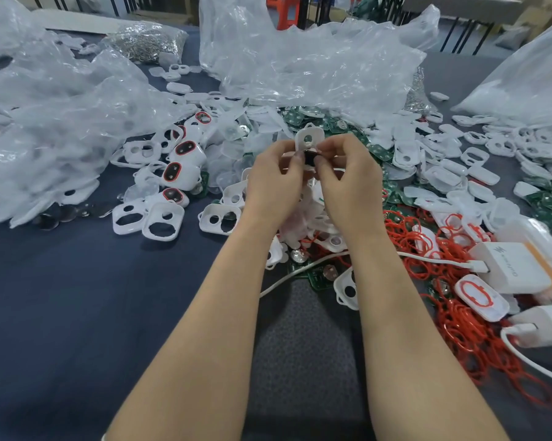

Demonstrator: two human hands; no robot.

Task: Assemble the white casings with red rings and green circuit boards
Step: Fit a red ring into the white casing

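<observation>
While both hands are raised over the middle of the surface (61,297), the white casing (309,137) is held between them, upright, with its upper end and one round hole showing above the fingertips. The left hand (274,183) has curled fingers and pinches the left edge of the casing. The right hand (347,183) is curled likewise and pinches the right edge. A dark round part (309,158) sits at the lower end of the casing, directly between the two thumbs; whether it is seated in the casing or loose cannot be told.

Layout of parts on the surface:

- Finished casings (185,152), each with a red ring around a dark window, lie in a loose row to the left of the left hand.
- Empty casing frames (163,221) lie nearer the person, left of the left forearm.
- Green circuit boards (300,117) lie just beyond the hands, partly under a heap of white parts.
- Red rings (459,329) form a tangled pile to the right of the right forearm.
- A white charger (516,270) rests beside that pile, with a cable (300,271) running from it under both forearms.
- Crumpled plastic bags (300,65) cover the far side of the surface.
</observation>
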